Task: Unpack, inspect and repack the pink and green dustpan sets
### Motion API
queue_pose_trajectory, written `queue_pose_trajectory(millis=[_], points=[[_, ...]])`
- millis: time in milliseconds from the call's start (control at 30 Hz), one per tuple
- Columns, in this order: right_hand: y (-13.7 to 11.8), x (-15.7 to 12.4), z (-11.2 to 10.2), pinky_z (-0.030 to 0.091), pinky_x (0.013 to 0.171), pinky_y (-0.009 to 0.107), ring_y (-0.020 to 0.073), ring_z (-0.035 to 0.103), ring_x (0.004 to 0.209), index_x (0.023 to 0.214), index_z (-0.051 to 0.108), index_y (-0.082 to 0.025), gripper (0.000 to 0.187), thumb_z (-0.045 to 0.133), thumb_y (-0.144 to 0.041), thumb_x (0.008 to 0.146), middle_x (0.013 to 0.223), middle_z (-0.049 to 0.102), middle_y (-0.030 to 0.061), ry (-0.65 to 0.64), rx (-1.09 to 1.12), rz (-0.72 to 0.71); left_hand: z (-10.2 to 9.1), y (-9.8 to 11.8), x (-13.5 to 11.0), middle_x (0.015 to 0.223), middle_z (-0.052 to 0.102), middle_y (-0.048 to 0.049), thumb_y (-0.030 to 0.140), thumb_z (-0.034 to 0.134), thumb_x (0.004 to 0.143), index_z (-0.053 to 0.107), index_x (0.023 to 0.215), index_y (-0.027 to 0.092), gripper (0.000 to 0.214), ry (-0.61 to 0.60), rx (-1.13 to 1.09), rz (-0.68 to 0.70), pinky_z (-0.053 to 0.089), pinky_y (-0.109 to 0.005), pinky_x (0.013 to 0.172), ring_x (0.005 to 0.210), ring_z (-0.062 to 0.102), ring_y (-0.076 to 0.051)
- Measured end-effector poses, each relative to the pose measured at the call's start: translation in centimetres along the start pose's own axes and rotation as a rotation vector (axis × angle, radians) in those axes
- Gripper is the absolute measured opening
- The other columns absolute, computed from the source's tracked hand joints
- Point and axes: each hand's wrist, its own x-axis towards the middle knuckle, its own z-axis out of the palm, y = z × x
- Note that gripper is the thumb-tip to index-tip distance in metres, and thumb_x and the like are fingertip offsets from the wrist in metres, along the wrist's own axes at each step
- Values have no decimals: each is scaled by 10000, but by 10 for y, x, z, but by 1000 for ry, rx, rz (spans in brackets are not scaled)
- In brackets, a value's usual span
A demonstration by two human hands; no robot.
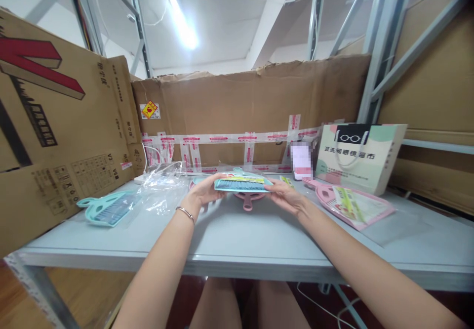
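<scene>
Between my two hands, a teal dustpan and brush set (242,185) is held up over the table, its grey-blue bristles facing me. My left hand (208,190) grips its left end, and a bracelet circles that wrist. At the right end, the fingers of my right hand (284,195) are closed on it. Below and behind it lies a pink dustpan (248,201), partly hidden. Another teal dustpan with a brush (109,209) rests at the left of the table. On the right lies a pink dustpan with a label (353,205), partly in clear plastic.
Clear plastic bags (163,185) are heaped left of centre. A large carton (62,121) stands at the left, and a taped cardboard panel (229,106) closes the back. A phone (301,160) leans near a paper bag (361,156). The grey table (237,240) has a metal front edge.
</scene>
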Motion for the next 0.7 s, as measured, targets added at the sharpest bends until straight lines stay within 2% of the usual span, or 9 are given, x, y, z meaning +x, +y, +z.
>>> queue_pose_trajectory(millis=[133, 233, 300, 400, 467, 567, 633, 700], points=[[5, 5, -2, 539, 799, 225, 189, 639, 917, 755, 639, -133, 219, 566, 45, 652, 840, 694, 80, 110, -61, 9, -6, 6, -10, 1031, 651, -103, 66, 682, 609, 616, 917, 140, 324, -144, -3, 62, 470, -268, 855, 922, 614, -168], [8, 9, -5, 553, 727, 172, 158, 652, 854, 707, 634, -132, 190, 540, 33, 706, 783, 689, 70, 178, -72, 18, -10, 8, -13, 1047, 645, -106, 30, 699, 600, 592, 985, 141, 415, -215, 44, 107, 435, -306, 932, 976, 607, -175], [10, 11, -8, 562, 688, 156, 145, 654, 825, 699, 632, -141, 183, 539, 14, 733, 770, 684, 55, 227, -72, 12, -10, 9, -14, 1034, 650, -110, 39, 708, 606, 591, 1002, 136, 424, -164, 97, 99, 440, -310, 931, 971, 613, -177], [15, 16, -14, 573, 667, 152, 137, 657, 800, 695, 618, -155, 143, 579, -25, 742, 767, 677, 36, 311, -56, -12, -5, 6, -10, 933, 674, -119, 100, 724, 625, 615, 900, 102, 297, -35, 161, 73, 474, -283, 870, 876, 643, -167], [18, 19, -18, 582, 640, 156, 138, 664, 755, 698, 604, -159, 113, 618, -52, 731, 728, 667, 24, 376, -42, -26, -1, 2, -6, 832, 682, -117, 189, 723, 654, 621, 806, 88, 209, 27, 197, 69, 495, -260, 800, 787, 653, -155], [21, 24, -24, 588, 568, 155, 143, 670, 669, 722, 596, -160, 121, 680, -79, 692, 672, 656, 14, 452, -27, -28, 2, -2, -2, 711, 671, -114, 379, 685, 690, 616, 737, 90, 301, 114, 259, 80, 505, -253, 680, 685, 648, -161], [22, 26, -27, 581, 548, 143, 140, 669, 648, 726, 597, -161, 132, 697, -88, 680, 679, 662, 16, 473, -22, -29, 1, 0, -3, 774, 676, -117, 467, 626, 716, 612, 839, 110, 378, 170, 282, 119, 503, -263, 641, 699, 652, -179], [22, 26, -28, 576, 551, 134, 131, 668, 649, 721, 597, -166, 118, 684, -91, 695, 700, 670, 15, 478, -18, -35, 0, 3, -7, 931, 665, -115, 453, 577, 753, 553, 1058, 167, 418, 208, 300, 180, 503, -277, 645, 751, 657, -187]])
